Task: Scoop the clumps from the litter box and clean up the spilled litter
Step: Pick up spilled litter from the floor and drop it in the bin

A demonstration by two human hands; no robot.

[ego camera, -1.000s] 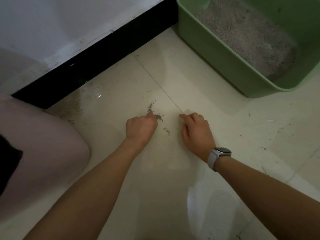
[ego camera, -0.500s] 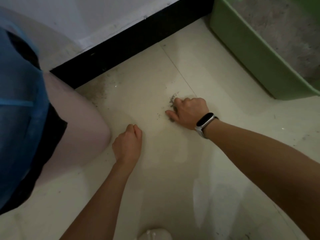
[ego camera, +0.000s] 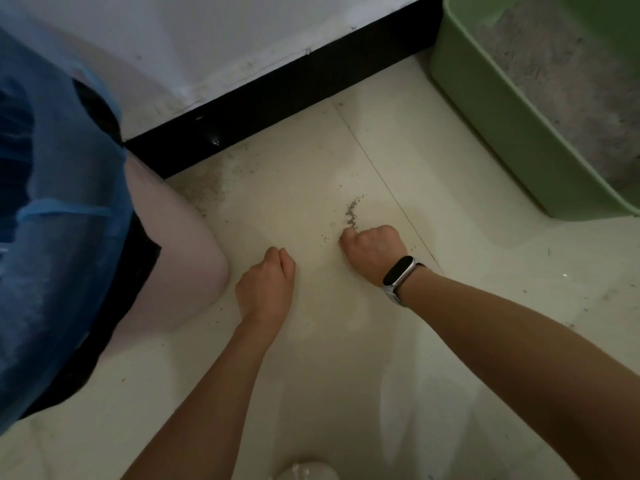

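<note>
A short trail of grey spilled litter (ego camera: 351, 212) lies on the cream floor tiles. My right hand (ego camera: 375, 252), with a watch on the wrist, sits at the near end of that trail, fingers curled down and thumb and fingertips pinching at the grains. My left hand (ego camera: 266, 287) rests on the floor to the near left as a closed fist; nothing shows in it. The green litter box (ego camera: 502, 112) stands at the upper right, filled with grey litter (ego camera: 571, 84). No scoop is in view.
A black skirting board (ego camera: 277, 109) under a white wall runs along the back, with dust on the floor (ego camera: 207, 181) below it. My bent knee (ego camera: 180, 258) and blue clothing fill the left. Scattered grains dot the tiles at right (ego camera: 540, 289).
My left hand has drawn back from the litter to the near left as a fist. My right hand has moved left onto the near end of the trail. The view has shifted left.
</note>
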